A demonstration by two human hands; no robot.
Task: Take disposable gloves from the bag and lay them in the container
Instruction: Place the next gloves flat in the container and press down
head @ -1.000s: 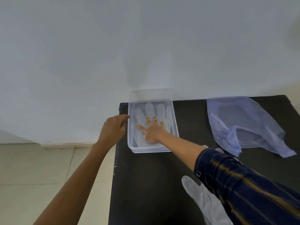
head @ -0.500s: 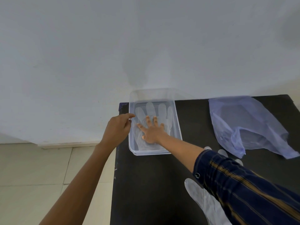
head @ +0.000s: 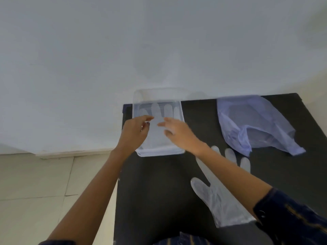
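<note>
Both hands hover over the clear container (head: 159, 152) at the table's (head: 159, 191) far left corner: left hand (head: 135, 132) with fingers loosely curled, right hand (head: 178, 132) open, neither clamped on anything. A glove (head: 157, 124) lies flat inside the container. A second glove (head: 219, 200) lies right of and nearer than the container, and the bag (head: 254, 124) lies to its right.

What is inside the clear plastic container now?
A translucent disposable glove lies flat in the clear rectangular plastic container, fingers toward the wall. Both hands cover its sides; more gloves beneath cannot be told.
</note>
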